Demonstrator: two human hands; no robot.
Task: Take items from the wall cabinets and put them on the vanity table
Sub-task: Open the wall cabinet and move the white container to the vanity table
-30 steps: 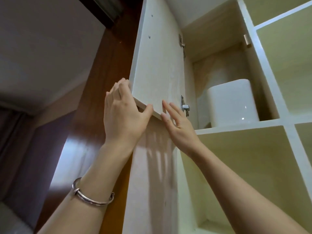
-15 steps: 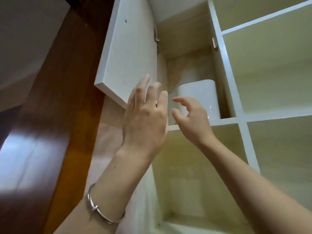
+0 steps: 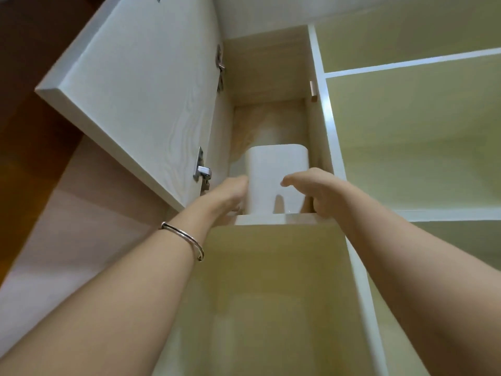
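The white container (image 3: 276, 177) is being flanked on its shelf (image 3: 273, 219) by left hand (image 3: 230, 192) and right hand (image 3: 317, 191), fingers open, for a two-sided lift; contact cannot be confirmed.

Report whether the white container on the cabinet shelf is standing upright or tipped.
Upright. The white container stands flat on the shelf, its sides vertical, between the left hand and right hand.

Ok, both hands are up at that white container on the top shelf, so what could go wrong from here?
The white container stands near the shelf edge overhead; with the left hand and right hand only at its sides, it could tip forward or slip. The open cabinet door hangs close by the left arm, which may knock it on lowering.
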